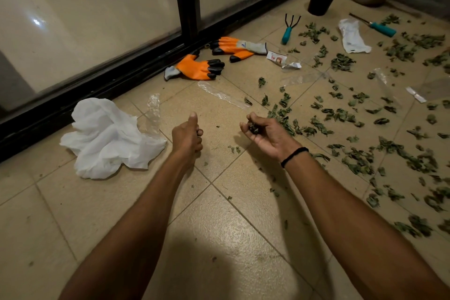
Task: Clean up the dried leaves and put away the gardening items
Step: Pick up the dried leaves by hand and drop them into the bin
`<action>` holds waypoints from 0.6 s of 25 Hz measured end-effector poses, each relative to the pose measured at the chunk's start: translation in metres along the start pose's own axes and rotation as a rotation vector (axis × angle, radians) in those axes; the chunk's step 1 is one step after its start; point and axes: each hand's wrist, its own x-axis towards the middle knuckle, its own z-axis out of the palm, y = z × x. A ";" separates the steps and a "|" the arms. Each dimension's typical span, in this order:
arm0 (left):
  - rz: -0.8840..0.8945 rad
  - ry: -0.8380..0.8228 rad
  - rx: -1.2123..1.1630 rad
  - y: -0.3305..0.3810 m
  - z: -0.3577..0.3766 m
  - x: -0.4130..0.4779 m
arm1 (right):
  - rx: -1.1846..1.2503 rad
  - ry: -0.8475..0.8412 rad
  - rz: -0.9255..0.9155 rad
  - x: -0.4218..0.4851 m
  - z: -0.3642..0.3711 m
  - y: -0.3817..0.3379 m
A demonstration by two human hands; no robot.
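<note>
Beyond my forearms (136,214), my right hand (265,135) cups a clump of dried leaves (254,129); my left hand (187,135) is fisted, thumb up, seemingly empty. That loose hold could spill crumbs short of the crumpled white plastic bag (109,139) on my left.

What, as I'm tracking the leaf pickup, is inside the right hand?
A small dark clump of dried leaves shows in the right hand, between its curled fingers; how much more lies under those fingers is hidden.
</note>
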 end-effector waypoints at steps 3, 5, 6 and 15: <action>0.359 0.051 0.443 -0.018 0.000 0.000 | -0.921 0.078 -0.174 -0.002 -0.008 0.007; 0.532 0.090 0.705 -0.029 -0.005 -0.006 | -1.474 0.042 -0.371 -0.002 -0.013 0.020; 0.569 0.104 0.771 -0.033 -0.009 -0.011 | -1.624 -0.008 -0.421 -0.003 -0.014 0.029; 0.751 0.131 1.256 -0.088 -0.050 -0.064 | -0.486 0.252 -0.170 0.010 -0.003 0.045</action>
